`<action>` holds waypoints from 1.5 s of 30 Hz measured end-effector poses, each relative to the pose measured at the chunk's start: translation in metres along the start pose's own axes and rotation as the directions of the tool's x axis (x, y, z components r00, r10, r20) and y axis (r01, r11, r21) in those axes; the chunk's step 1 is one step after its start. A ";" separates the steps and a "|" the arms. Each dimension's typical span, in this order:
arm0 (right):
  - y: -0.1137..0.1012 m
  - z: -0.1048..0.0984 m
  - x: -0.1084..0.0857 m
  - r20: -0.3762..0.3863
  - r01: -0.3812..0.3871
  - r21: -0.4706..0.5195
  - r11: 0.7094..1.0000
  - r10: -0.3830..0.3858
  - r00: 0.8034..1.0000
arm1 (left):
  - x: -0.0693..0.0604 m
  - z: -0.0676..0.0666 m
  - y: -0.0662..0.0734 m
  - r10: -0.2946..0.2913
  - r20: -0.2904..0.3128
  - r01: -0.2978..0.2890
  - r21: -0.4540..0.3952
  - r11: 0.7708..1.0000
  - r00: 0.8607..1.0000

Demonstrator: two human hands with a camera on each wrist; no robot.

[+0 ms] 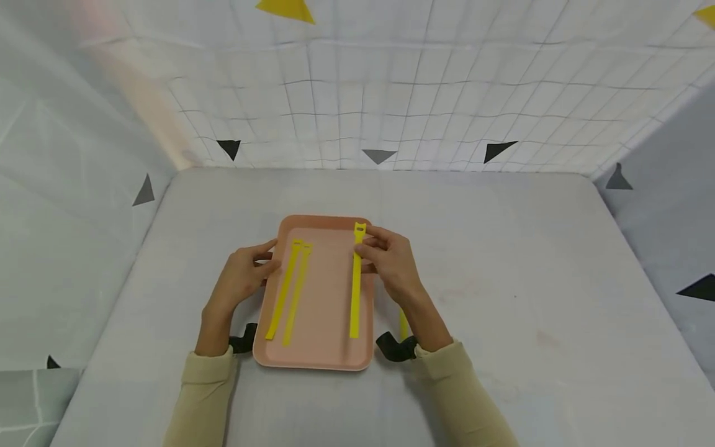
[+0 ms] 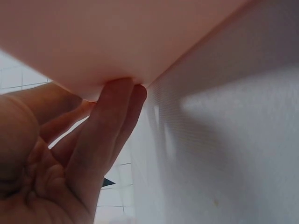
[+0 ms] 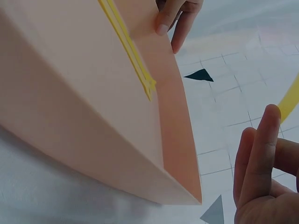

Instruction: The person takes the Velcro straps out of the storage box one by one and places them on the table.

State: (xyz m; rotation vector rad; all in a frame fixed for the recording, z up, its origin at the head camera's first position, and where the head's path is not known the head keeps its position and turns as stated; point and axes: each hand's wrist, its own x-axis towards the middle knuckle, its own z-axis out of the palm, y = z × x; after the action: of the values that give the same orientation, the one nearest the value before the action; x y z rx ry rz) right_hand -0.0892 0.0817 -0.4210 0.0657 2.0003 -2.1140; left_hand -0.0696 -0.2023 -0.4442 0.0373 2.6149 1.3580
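A shallow pink tray (image 1: 329, 298) is under both hands in the head view. My left hand (image 1: 246, 273) holds its left rim; in the left wrist view the fingertips (image 2: 122, 91) touch the tray's underside. My right hand (image 1: 393, 261) pinches a yellow cable strap (image 1: 355, 298) just below its slotted head, upright over the tray's right side. Two more yellow straps lie side by side in the tray's left half, a left strap (image 1: 282, 292) and a right strap (image 1: 297, 295). Part of the held strap (image 3: 290, 100) shows at the right wrist view's edge.
Another yellow strap (image 1: 403, 324) lies on the white table (image 1: 530, 261), partly hidden by the right wrist. Black wrist mounts (image 1: 396, 347) sit at both forearms. White sheets with a line grid (image 1: 447, 93) and dark triangles stand around the table.
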 end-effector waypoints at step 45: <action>0.009 -0.037 -0.007 -0.074 -0.030 -0.086 0.996 0.023 0.997 | 0.000 0.000 0.001 0.015 0.003 -0.015 0.030 0.999 1.000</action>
State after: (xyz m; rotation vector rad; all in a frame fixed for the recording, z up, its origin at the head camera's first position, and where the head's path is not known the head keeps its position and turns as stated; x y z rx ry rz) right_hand -0.0854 0.1190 -0.4306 0.1555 2.1181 -2.0333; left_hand -0.0700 -0.2013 -0.4433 0.0637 2.6378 1.3225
